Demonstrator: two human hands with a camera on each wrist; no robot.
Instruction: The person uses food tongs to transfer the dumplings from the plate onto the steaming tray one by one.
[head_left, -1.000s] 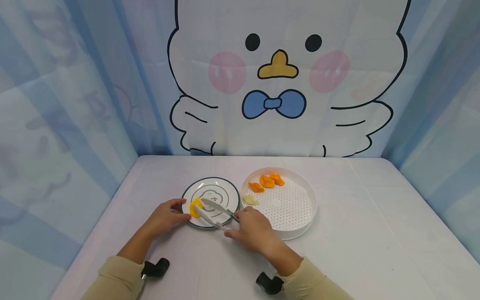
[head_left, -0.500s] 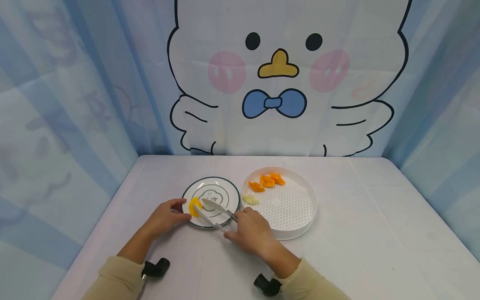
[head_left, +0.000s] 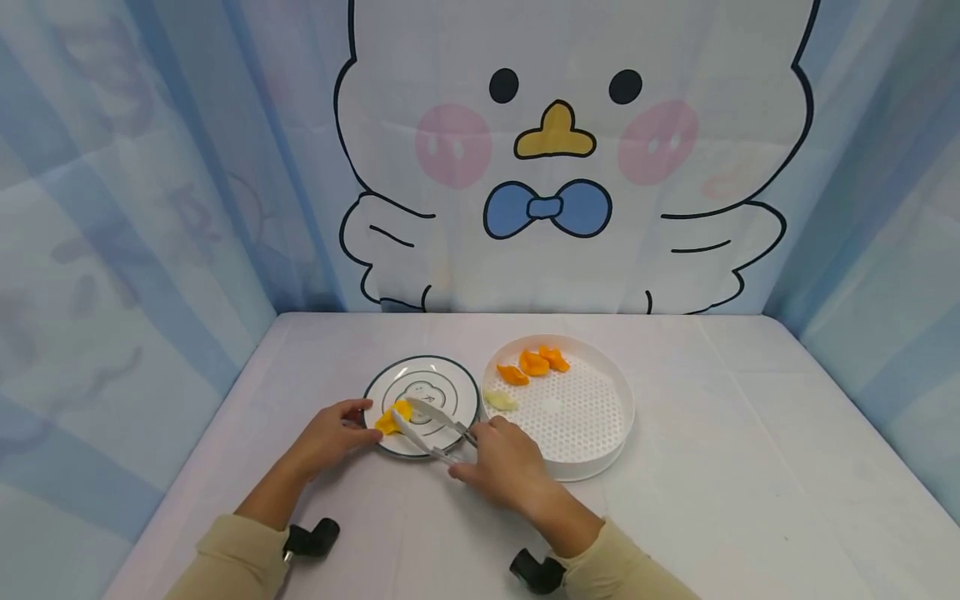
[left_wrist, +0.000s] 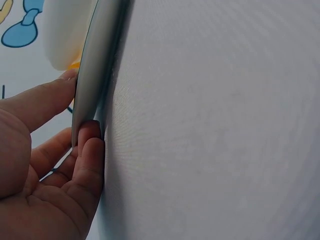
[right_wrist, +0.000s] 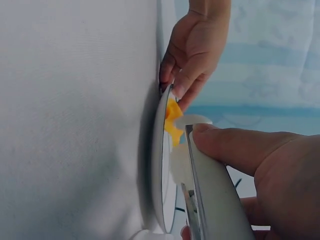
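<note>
A white plate [head_left: 453, 383] with a dark rim stands on the table. My left hand [head_left: 326, 439] pinches its left edge, thumb over the rim and fingers beneath, as the left wrist view shows. On the plate near that thumb lies a crumpled yellow piece [head_left: 393, 417], its kind unclear. My right hand [head_left: 507, 463] grips a pair of tongs [head_left: 441, 417] with pale tips. Those tips are parted and reach the right side of the yellow piece, one on its near side. In the right wrist view the tongs [right_wrist: 215, 185] partly cover the plate.
A round white perforated tray [head_left: 577, 417] stands just right of the plate. Inside it, three orange pieces [head_left: 534, 363] lie at the back left and a pale yellow piece [head_left: 500, 400] at the left. A cartoon-printed curtain [head_left: 558, 267] hangs behind the table.
The yellow piece has turned and changed outline beside the tong tips, now lying slantwise and lower. Both hands have stayed nearly in place.
</note>
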